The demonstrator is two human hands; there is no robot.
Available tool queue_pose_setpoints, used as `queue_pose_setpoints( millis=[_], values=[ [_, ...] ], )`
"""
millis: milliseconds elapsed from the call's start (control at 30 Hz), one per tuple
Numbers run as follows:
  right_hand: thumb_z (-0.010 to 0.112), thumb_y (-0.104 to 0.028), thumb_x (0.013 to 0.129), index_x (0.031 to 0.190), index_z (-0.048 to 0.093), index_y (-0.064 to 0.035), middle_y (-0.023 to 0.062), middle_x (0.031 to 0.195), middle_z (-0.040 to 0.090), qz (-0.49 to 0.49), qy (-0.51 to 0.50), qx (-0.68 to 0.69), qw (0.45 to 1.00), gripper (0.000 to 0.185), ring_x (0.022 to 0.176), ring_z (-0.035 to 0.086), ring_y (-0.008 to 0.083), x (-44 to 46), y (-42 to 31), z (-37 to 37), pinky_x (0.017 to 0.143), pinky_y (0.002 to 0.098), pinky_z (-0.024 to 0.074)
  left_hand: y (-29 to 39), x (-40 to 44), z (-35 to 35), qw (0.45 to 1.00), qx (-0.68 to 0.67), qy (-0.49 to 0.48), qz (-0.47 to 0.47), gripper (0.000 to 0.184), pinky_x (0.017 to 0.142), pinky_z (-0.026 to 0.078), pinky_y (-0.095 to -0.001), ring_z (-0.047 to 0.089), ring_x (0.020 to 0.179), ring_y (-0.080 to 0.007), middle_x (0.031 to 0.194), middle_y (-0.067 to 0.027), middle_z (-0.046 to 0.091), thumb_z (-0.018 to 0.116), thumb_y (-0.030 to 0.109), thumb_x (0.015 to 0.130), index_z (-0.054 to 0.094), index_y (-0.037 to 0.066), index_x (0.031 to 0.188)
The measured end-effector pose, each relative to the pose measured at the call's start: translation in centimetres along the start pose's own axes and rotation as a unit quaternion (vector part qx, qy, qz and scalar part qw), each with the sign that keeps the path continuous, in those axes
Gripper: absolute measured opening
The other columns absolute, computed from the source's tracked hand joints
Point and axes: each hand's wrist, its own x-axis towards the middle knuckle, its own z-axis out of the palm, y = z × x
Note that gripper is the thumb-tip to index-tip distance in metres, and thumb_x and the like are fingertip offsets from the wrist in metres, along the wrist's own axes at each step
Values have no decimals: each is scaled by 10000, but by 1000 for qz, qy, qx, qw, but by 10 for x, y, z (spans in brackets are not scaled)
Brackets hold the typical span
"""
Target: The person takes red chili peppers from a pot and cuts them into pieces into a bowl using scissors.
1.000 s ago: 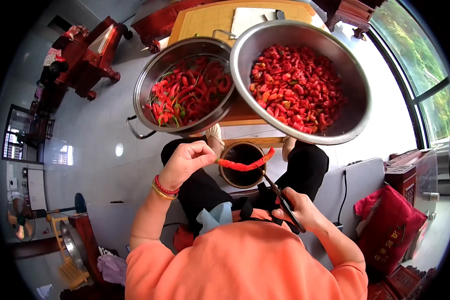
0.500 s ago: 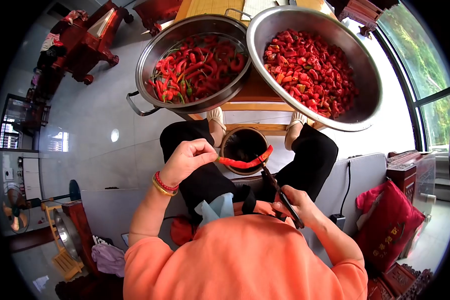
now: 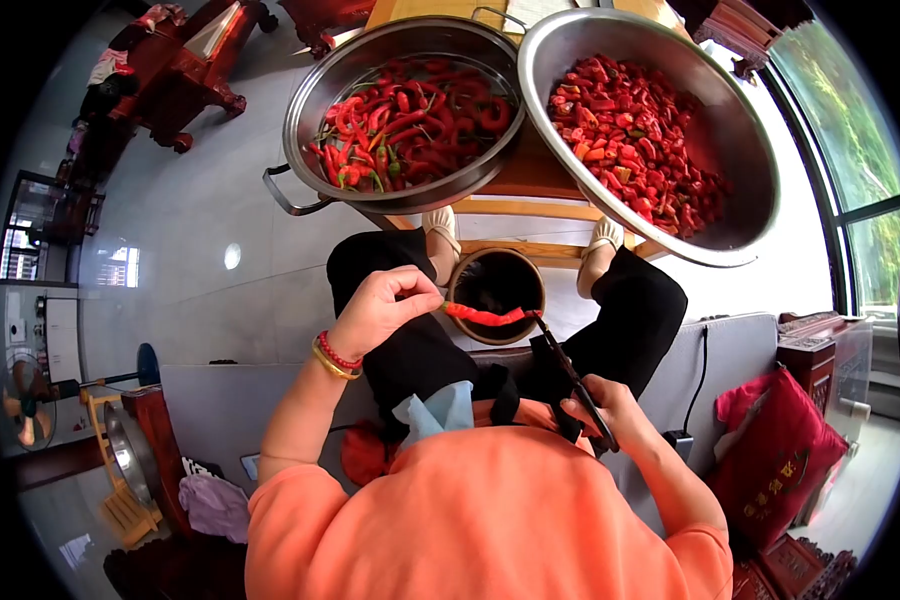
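Between its fingertips my left hand [image 3: 388, 306] pinches the stem end of a red chili [image 3: 484, 316], which stretches rightward over a round dark-mouthed bin [image 3: 497, 285] on the floor. My right hand [image 3: 610, 405] is wrapped round the handles of dark scissors [image 3: 574, 378], whose blade tips touch the chili's right end. Ahead on the left, a two-handled steel pot [image 3: 300, 132] holds whole red chilies [image 3: 410, 120]. To its right, a wide steel basin [image 3: 755, 190] holds cut red chili pieces [image 3: 625, 140].
Pot and basin rest on a wooden table [image 3: 435, 9]. Below it are wooden rungs and my feet. A grey seat [image 3: 240, 400] surrounds me, with a red cushion [image 3: 778, 450] at the right and a fan [image 3: 30, 390] at far left.
The chili is shorter at its right end. Both hands sit slightly lower relative to the first frame, and the pot and basin have shifted up and right in view.
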Motion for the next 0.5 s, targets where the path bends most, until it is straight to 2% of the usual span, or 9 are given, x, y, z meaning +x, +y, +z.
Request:
queue_pose_setpoints(
  millis=[100,200,300,333,367,400,433,467,500],
  values=[
    [676,-368,807,834,531,-6,13,698,535,-20,-55,41,997,391,597,487,61,8,8,0,497,214,401,0,-1,-1,1000,-12,18,7,101,613,393,-189,464,671,-26,708,42,533,611,87,847,604,-3,800],
    [675,-431,792,868,524,-13,4,710,531,-15,-89,59,994,451,627,484,60,8,-2,-1,501,210,394,6,-3,-3,999,-18,34,-2,97,620,388,-184,459,680,-20,718,49,527,607,81,848,601,4,790],
    [671,-391,793,868,532,-4,37,704,543,-75,-109,108,985,418,659,529,104,5,-10,0,560,241,434,8,-4,0,997,-22,73,-4,94,636,394,-186,469,692,-24,726,45,530,613,76,838,608,6,776],
    [655,-363,817,888,515,-9,36,693,538,-85,-127,113,982,387,589,529,104,7,-8,-2,517,240,431,13,-4,0,996,25,87,24,86,638,407,-195,484,692,-34,725,30,543,623,74,823,622,4,774],
    [644,-358,828,902,492,-14,53,685,539,-79,-160,171,969,383,497,520,121,10,-3,-2,462,254,432,20,-5,2,996,2,93,2,81,636,426,-213,506,699,-44,726,15,563,629,77,817,631,0,792],
    [627,-356,839,914,472,-20,53,658,524,-109,-151,166,968,377,436,512,140,4,-20,-1,419,264,429,17,-3,1,993,-10,101,61,105,634,441,-229,532,706,-53,730,-2,587,641,104,817,635,2,795],
    [622,-327,841,908,463,-18,45,627,500,-166,-164,185,955,354,455,526,147,11,-11,-1,415,267,431,24,-2,1,993,24,101,60,120,641,451,-245,555,702,-74,729,-33,601,653,125,813,639,7,806],
    [622,-276,834,914,465,-6,33,590,463,-183,-156,226,944,322,460,518,144,5,-27,2,427,264,427,29,1,3,986,39,114,112,143,645,454,-254,566,692,-92,733,-63,610,651,148,817,637,6,813],
    [573,-362,847,921,490,-18,26,602,467,-205,-140,174,953,362,491,489,127,0,-34,2,470,257,407,34,4,4,988,21,112,107,164,657,456,-265,572,691,-105,745,-77,620,638,159,825,631,-5,819]
  ],
)
